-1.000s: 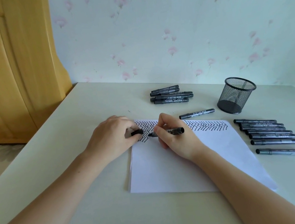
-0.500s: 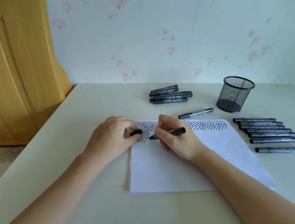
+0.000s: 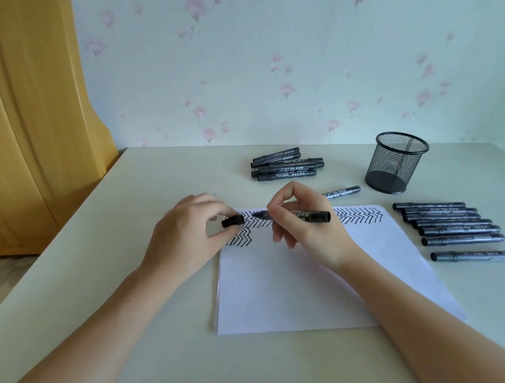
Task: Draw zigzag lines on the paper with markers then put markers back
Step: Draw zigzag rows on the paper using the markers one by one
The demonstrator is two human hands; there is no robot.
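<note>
Paper [image 3: 303, 280] at centre of the tabletop [image 3: 137, 348], near edge blank, zigzag rows [image 3: 359, 218] only along the far edge. Drawing looks partly done; most of the sheet unmarked.

Left hand [image 3: 183, 238]: fingers pinch a black cap [image 3: 232, 221], opening toward 3 o'clock. Right hand [image 3: 306, 229]: fingers curled round a marker [image 3: 310, 216], tip toward 9 o'clock, just short of the cap, lifted off the paper as far as I can tell. Judged step: recapping.

Row of seven markers [image 3: 456, 230] at 3 o'clock of the paper. Single marker [image 3: 342, 193] just beyond the far edge. Pile of markers [image 3: 286, 168] at 12 o'clock. Mesh cup [image 3: 397, 161] at 1 o'clock, looks empty. Putting back not begun, by my reading.
</note>
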